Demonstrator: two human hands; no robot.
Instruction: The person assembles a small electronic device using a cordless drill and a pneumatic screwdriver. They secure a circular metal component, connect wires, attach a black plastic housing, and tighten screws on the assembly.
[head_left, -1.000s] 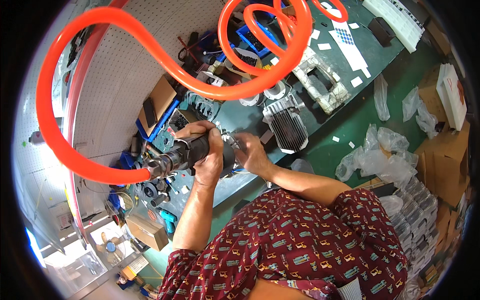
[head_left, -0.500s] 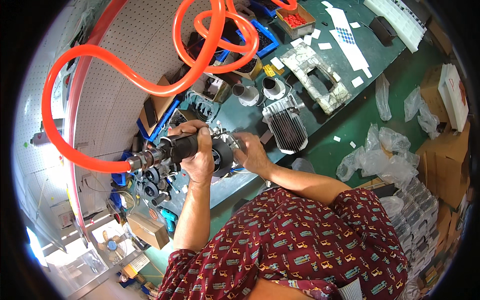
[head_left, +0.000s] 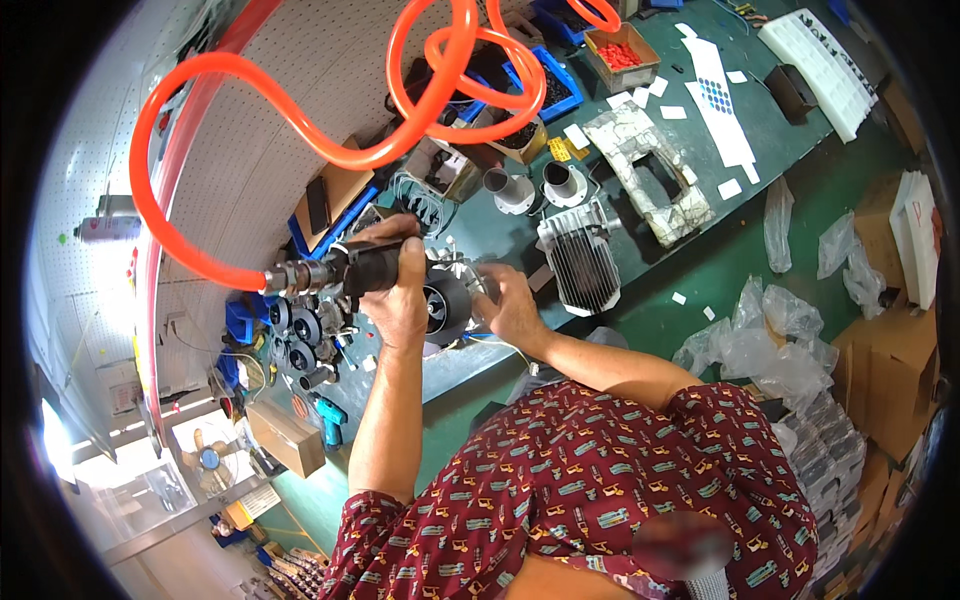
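Note:
My left hand is wrapped round a black pneumatic tool, whose silver coupling joins a coiled orange air hose. The tool lies nearly level and its working tip is hidden by my fingers. Just to its right, my right hand grips the metal side of a small motor-like unit with a black round fan housing. The unit is at the near edge of the green bench, with thin wires trailing below. What the tool tip touches cannot be made out.
Right of my hands lies a finned metal housing, with two flanged tubes behind it. A taped square frame lies farther right. Similar fan units and a teal cordless drill are at left. Plastic bags litter the floor.
The view has shifted a little, so the bench things appear farther right. The hose end of the tool has risen, making it more level. Both hands keep their grips.

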